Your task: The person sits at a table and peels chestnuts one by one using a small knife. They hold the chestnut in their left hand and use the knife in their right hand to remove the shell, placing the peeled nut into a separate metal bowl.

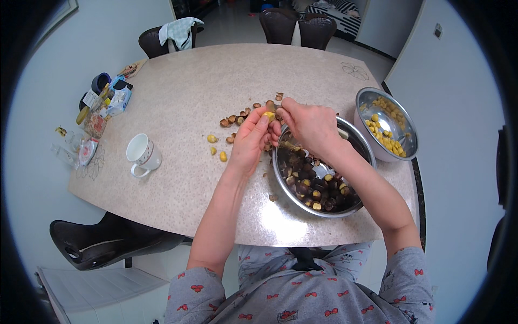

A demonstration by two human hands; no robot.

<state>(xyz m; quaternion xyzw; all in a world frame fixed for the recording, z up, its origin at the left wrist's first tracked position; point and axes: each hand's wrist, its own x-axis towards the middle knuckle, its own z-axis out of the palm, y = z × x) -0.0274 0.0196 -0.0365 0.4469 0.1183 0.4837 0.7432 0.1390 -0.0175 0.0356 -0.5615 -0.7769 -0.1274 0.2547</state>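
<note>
My left hand (251, 139) pinches a peeled yellow chestnut (269, 116) between thumb and fingertips. Close against it, my right hand (309, 121) grips what looks like a small knife. Its pale handle end (343, 133) shows behind the hand, and the blade is mostly hidden at the fingertips. Beneath the right forearm stands a large steel bowl (288, 193) of dark-shelled chestnuts (303, 187), some partly bared to yellow. Brown shell pieces (232, 119) lie scattered beyond and beside the left hand. Several peeled chestnuts (223, 156) rest on the table left of it.
At right, a second bowl (360, 117) holds many yellow kernels (388, 141). A white mug (147, 156) stands on the table (194, 182) to the left. Jars (95, 124) and a tissue pack (120, 101) crowd the left edge. Dark chairs (297, 28) surround the table.
</note>
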